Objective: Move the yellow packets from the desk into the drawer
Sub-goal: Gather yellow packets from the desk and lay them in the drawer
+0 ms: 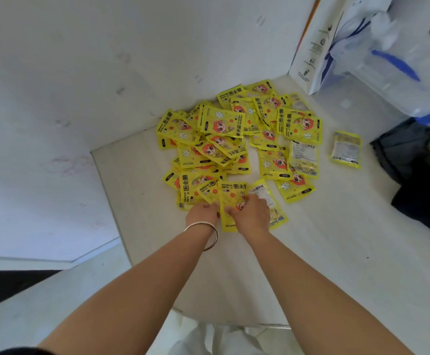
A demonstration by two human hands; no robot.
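Observation:
A heap of several yellow hand-warmer packets (pixel 237 139) lies spread on the pale desk (pixel 311 252) near the wall corner. One packet (pixel 346 149) lies apart to the right. At the heap's near edge both my hands meet on one packet (pixel 230 194). My left hand (pixel 203 212), with a silver bangle on the wrist, grips its left edge along with the packets beside it. My right hand (pixel 251 213) pinches its right side, covering part of a face-down packet (pixel 272 201). No drawer is in view.
White walls (pixel 81 98) close in the desk at the back and left. A white box (pixel 313 47) and a clear bin with blue handles (pixel 400 62) stand at the back right. A dark bag (pixel 418 175) sits at the right edge.

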